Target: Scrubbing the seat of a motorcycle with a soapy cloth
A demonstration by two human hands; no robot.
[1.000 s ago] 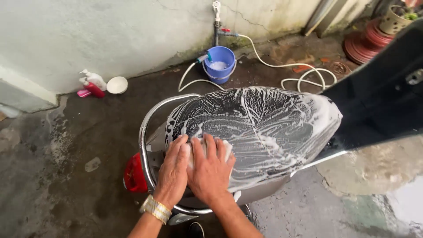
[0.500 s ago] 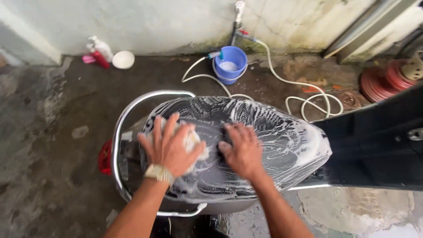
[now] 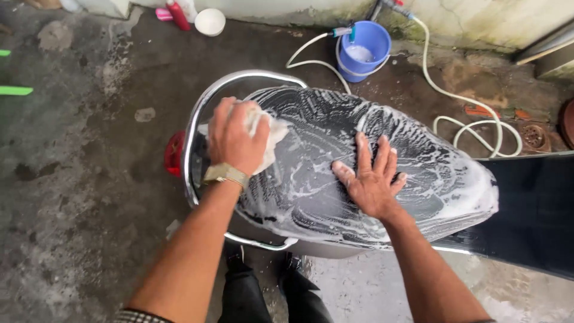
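1. Left hand (image 3: 234, 139): pressed palm-down on a white cloth (image 3: 267, 134), fingers curled loosely over it, at the seat's 10 o'clock end; gold watch (image 3: 225, 174) on the wrist.
2. Right hand (image 3: 372, 178): spread wide open and flat on the seat (image 3: 335, 143), holding nothing, near its middle.
3. Seat: black, streaked all over with white foam, stretched from 9 to 3 o'clock at the view's centre.
4. Chrome rail (image 3: 197, 113): curved round the seat's 9 o'clock end, with a red lamp (image 3: 173, 154) just outside it.
5. Blue bucket (image 3: 363, 49): stood at 12 o'clock by the wall, a white hose (image 3: 472, 122) coiled at 2 o'clock.
6. White bowl (image 3: 210, 21) and red bottle (image 3: 178, 14): lay at 11 o'clock on wet concrete.
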